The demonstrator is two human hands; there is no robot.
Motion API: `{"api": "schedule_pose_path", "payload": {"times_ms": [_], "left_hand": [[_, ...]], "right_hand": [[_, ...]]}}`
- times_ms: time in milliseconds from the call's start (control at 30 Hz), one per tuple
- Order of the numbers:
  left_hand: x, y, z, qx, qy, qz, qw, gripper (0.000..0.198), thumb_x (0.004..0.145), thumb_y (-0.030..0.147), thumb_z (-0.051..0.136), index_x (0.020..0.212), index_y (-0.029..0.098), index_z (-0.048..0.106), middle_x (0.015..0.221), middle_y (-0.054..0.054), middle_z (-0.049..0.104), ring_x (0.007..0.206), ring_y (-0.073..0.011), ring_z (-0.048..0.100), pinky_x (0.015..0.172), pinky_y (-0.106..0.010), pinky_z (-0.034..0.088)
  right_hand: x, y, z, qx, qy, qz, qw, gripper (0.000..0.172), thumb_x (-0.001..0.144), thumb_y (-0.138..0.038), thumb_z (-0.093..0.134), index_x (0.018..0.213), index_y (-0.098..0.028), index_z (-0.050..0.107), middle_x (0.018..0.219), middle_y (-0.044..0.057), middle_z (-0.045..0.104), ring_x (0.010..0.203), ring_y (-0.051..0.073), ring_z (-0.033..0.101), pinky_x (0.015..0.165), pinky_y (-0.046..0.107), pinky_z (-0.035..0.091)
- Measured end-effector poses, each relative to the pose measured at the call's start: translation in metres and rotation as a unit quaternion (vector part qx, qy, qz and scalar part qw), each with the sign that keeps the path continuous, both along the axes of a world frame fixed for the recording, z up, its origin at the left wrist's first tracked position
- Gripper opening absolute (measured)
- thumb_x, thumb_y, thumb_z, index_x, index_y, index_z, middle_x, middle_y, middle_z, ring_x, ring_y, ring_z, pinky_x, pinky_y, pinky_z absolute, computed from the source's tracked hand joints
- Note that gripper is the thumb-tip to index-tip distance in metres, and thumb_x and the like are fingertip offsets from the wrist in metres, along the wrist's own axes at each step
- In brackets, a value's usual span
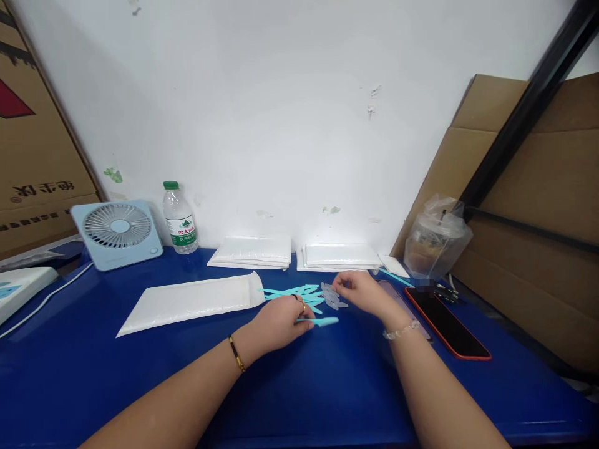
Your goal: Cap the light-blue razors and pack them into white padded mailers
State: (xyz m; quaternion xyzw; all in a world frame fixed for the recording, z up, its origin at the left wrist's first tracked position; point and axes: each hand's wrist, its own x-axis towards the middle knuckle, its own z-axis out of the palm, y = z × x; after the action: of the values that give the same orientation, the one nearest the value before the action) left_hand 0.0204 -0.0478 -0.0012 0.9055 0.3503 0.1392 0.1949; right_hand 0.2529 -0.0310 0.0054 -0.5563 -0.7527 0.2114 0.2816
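Note:
In the head view my left hand [281,321] pinches a turquoise eyebrow razor [325,321], its wider end pointing right. Behind that hand lies a loose pile of similar turquoise razors [306,292], partly covered by my fingers. My right hand [360,290] has its fingertips drawn together at the edge of a small heap of translucent plastic caps [333,298]. Whatever sits between those fingertips is too small to make out. A white padded mailer [191,302] lies left of the razors, its flap end towards them.
Two stacks of white mailers [253,252] [341,255] lie along the wall. A light blue fan [119,231] and a water bottle [180,221] stand at back left. To the right are a red-edged phone [449,324] and a bagged drink cup [435,240].

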Motion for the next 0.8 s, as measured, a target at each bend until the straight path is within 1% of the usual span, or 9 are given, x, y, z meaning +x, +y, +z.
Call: {"api": "schedule_pose_path", "payload": {"times_ms": [67,133,200,267,367,467,567,700,800], "left_hand": [[0.001,-0.003,-0.002,0.011,0.021,0.008,1.000,0.017,0.082,0.034,0.054,0.089,0.023,0.065,0.088,-0.002,0.065,0.084,-0.0191,0.058,0.069,-0.027,0.041],[-0.001,-0.001,-0.004,0.040,0.036,0.067,0.996,0.023,0.079,0.040,0.057,0.092,0.022,0.062,0.089,-0.004,0.064,0.083,-0.0210,0.058,0.066,-0.028,0.041],[-0.004,0.004,-0.004,0.067,0.063,0.134,0.987,0.028,0.077,0.044,0.057,0.091,0.019,0.059,0.089,-0.006,0.063,0.081,-0.0226,0.058,0.062,-0.029,0.040],[-0.008,0.009,-0.004,0.073,0.100,0.165,0.978,0.024,0.078,0.041,0.055,0.086,0.018,0.057,0.085,-0.007,0.063,0.076,-0.0221,0.058,0.058,-0.028,0.038],[-0.010,0.012,-0.003,0.072,0.127,0.174,0.974,0.014,0.080,0.031,0.049,0.079,0.018,0.056,0.078,-0.006,0.063,0.069,-0.0198,0.058,0.054,-0.027,0.035],[-0.010,0.013,0.001,0.066,0.114,0.186,0.974,0.014,0.081,0.024,0.045,0.074,0.019,0.056,0.075,-0.005,0.062,0.066,-0.0183,0.057,0.053,-0.027,0.033],[-0.012,0.014,0.005,0.032,0.058,0.184,0.981,0.018,0.083,0.027,0.041,0.074,0.020,0.055,0.074,-0.004,0.062,0.064,-0.0169,0.055,0.053,-0.026,0.032],[-0.017,0.019,0.006,-0.032,-0.021,0.151,0.988,0.021,0.085,0.031,0.040,0.075,0.020,0.054,0.079,-0.003,0.063,0.066,-0.0157,0.054,0.055,-0.025,0.034],[-0.019,0.020,0.006,-0.067,-0.042,0.141,0.987,0.020,0.084,0.031,0.041,0.076,0.019,0.054,0.078,-0.003,0.062,0.067,-0.0157,0.053,0.056,-0.024,0.034]], "right_hand": [[0.010,0.002,-0.004,-0.021,-0.094,0.003,0.995,0.005,0.066,-0.022,0.064,0.069,-0.018,0.064,0.070,0.002,0.065,0.063,0.015,0.057,0.056,0.023,0.040],[0.014,0.003,-0.008,-0.054,-0.138,0.008,0.989,0.009,0.061,-0.018,0.066,0.069,-0.018,0.065,0.070,0.002,0.065,0.063,0.015,0.057,0.056,0.023,0.040],[0.014,0.003,-0.011,-0.064,-0.152,0.010,0.986,0.007,0.061,-0.018,0.065,0.068,-0.018,0.065,0.069,0.003,0.065,0.061,0.015,0.056,0.055,0.023,0.039],[0.011,0.002,-0.011,-0.054,-0.148,0.010,0.987,0.004,0.064,-0.017,0.062,0.067,-0.018,0.064,0.069,0.003,0.066,0.061,0.015,0.057,0.054,0.022,0.038],[0.007,0.000,-0.008,-0.051,-0.107,0.013,0.993,0.007,0.071,-0.020,0.055,0.071,-0.017,0.062,0.068,0.003,0.065,0.059,0.014,0.057,0.053,0.022,0.039],[0.005,0.000,-0.004,-0.064,-0.038,0.024,0.997,0.015,0.080,-0.026,0.049,0.079,-0.017,0.060,0.066,0.001,0.062,0.056,0.013,0.057,0.053,0.022,0.041],[0.003,0.001,0.001,-0.032,0.026,0.023,0.999,0.020,0.083,-0.033,0.048,0.083,-0.017,0.061,0.067,0.001,0.060,0.059,0.014,0.057,0.056,0.024,0.043],[0.001,0.002,0.005,-0.013,0.145,0.022,0.989,0.025,0.081,-0.039,0.053,0.089,-0.017,0.061,0.074,0.002,0.061,0.063,0.014,0.057,0.059,0.026,0.046],[-0.002,0.000,0.008,-0.008,0.177,0.018,0.984,0.026,0.080,-0.041,0.055,0.088,-0.017,0.062,0.074,0.002,0.061,0.064,0.014,0.056,0.061,0.026,0.047]]}}
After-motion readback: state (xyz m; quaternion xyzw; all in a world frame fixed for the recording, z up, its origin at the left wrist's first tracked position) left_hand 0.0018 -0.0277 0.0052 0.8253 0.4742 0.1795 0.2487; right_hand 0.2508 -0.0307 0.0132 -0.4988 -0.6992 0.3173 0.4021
